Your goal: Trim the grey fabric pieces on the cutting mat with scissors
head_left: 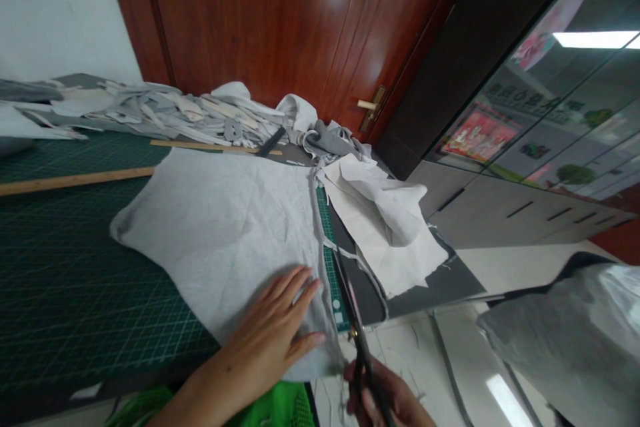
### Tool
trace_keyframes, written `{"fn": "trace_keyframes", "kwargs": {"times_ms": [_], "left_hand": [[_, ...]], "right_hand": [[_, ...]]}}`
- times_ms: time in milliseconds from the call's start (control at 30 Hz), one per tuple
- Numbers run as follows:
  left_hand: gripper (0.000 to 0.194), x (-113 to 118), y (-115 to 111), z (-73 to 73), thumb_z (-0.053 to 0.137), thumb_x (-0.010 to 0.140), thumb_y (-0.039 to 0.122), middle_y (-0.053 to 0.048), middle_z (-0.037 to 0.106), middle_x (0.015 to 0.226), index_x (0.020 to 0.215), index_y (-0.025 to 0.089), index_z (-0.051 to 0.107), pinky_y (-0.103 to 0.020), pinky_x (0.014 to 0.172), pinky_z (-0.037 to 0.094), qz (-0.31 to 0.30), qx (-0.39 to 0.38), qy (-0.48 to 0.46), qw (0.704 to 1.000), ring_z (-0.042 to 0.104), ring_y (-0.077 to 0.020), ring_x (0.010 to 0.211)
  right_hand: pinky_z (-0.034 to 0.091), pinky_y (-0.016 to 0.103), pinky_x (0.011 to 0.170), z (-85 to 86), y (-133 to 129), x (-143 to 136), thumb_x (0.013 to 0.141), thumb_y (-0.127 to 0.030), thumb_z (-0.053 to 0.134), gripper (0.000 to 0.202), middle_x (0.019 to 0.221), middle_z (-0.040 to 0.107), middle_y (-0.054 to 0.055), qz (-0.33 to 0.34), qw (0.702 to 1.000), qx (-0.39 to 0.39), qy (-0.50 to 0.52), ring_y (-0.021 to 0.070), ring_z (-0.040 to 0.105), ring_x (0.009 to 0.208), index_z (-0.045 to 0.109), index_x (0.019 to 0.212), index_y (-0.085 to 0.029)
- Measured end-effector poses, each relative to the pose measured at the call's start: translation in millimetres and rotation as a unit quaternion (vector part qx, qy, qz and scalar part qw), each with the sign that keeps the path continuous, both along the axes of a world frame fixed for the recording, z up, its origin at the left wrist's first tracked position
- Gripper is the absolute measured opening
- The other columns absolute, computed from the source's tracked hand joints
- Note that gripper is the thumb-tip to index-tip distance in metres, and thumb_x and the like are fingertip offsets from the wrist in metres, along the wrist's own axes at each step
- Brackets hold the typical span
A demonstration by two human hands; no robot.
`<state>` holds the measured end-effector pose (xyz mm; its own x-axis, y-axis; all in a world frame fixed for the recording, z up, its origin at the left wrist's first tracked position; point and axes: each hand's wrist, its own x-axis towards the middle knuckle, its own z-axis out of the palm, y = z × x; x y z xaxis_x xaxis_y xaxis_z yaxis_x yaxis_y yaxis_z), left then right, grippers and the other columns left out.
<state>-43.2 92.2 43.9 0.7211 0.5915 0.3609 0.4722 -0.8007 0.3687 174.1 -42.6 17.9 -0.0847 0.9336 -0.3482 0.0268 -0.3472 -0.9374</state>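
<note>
- While the left hand [273, 330] lies flat with its fingers spread and nothing clasped, its palm presses on the near edge of the one large pale grey cloth [220, 227], which is spread over the green cutting mat [65, 293].
- Just right of that cloth's near corner, the right hand [385, 397] is clenched around the handles of one pair of scissors [353, 320]; the fingers are threaded through the grips.
- The scissor blades point away from the person along the cloth's right edge, with a thin trimmed strip [367, 273] of the same fabric trailing just beside them. Whether the blades stand apart or closed is hard to tell from this angle.
- Right of the cloth, past the mat's edge, one cream paper sheet [400, 240] lies crumpled on a dark board.
- Beyond the cloth's far edge sits one heap of grey and white offcuts [190, 113]; its pieces are too many and too tangled to count.
- Two wooden rulers show: a long one [75, 180] at the cloth's far left corner, and a second [200, 145] along its far edge, touching the heap.
- Behind the heap stands a red-brown door [300, 13] with one brass handle [371, 105].
</note>
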Motion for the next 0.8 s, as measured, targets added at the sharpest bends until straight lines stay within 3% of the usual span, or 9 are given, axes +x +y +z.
{"fn": "trace_keyframes", "kwargs": {"times_ms": [133,233,467,600,800], "left_hand": [[0.062,12.7,1.4,-1.5,0.065,0.090,0.042,-0.016,0.047,0.150,0.142,0.015,0.045,-0.049,0.113,0.038,0.004,0.022,0.007,1.000,0.041,-0.0310,0.140],[0.066,18.0,-1.5,-5.0,0.066,0.089,0.042,-0.013,0.047,0.151,0.145,0.017,0.042,-0.048,0.116,0.034,-0.001,0.028,0.008,1.000,0.040,-0.0288,0.141],[0.071,18.7,-3.2,-7.6,0.068,0.087,0.046,-0.012,0.043,0.154,0.147,0.019,0.040,-0.052,0.117,0.031,-0.017,0.030,0.047,0.998,0.037,-0.0300,0.143],[0.074,18.0,-3.7,-6.2,0.075,0.082,0.040,-0.009,0.036,0.158,0.147,0.028,0.041,-0.054,0.117,0.029,-0.013,0.005,0.063,0.998,0.030,-0.0290,0.147],[0.078,15.4,-6.8,-6.7,0.078,0.079,0.037,-0.011,0.029,0.161,0.147,0.031,0.041,-0.058,0.117,0.028,-0.023,0.001,0.049,0.999,0.026,-0.0311,0.148]], "right_hand": [[0.040,0.024,0.060,6.7,3.3,20.2,0.074,-0.066,0.069,0.055,0.074,0.059,0.000,-0.065,0.973,0.093,-0.201,0.0124,0.049,0.064,0.059,0.103,-0.020],[0.038,0.025,0.059,18.6,4.7,28.9,0.073,-0.053,0.072,0.043,0.069,0.058,-0.002,-0.091,0.946,0.088,-0.298,0.0135,0.050,0.062,0.059,0.099,-0.021],[0.033,0.025,0.053,36.1,17.5,21.4,0.071,-0.048,0.071,0.033,0.054,0.049,-0.008,-0.154,0.925,0.043,-0.345,0.0128,0.047,0.052,0.054,0.084,-0.023],[0.033,0.026,0.053,38.3,22.2,15.0,0.071,-0.053,0.072,0.037,0.053,0.048,-0.008,-0.179,0.923,0.037,-0.337,0.0134,0.048,0.052,0.054,0.081,-0.023],[0.032,0.027,0.051,38.0,24.3,12.5,0.072,-0.055,0.071,0.036,0.052,0.049,-0.007,-0.196,0.910,0.031,-0.363,0.0147,0.049,0.050,0.054,0.083,-0.025]]}}
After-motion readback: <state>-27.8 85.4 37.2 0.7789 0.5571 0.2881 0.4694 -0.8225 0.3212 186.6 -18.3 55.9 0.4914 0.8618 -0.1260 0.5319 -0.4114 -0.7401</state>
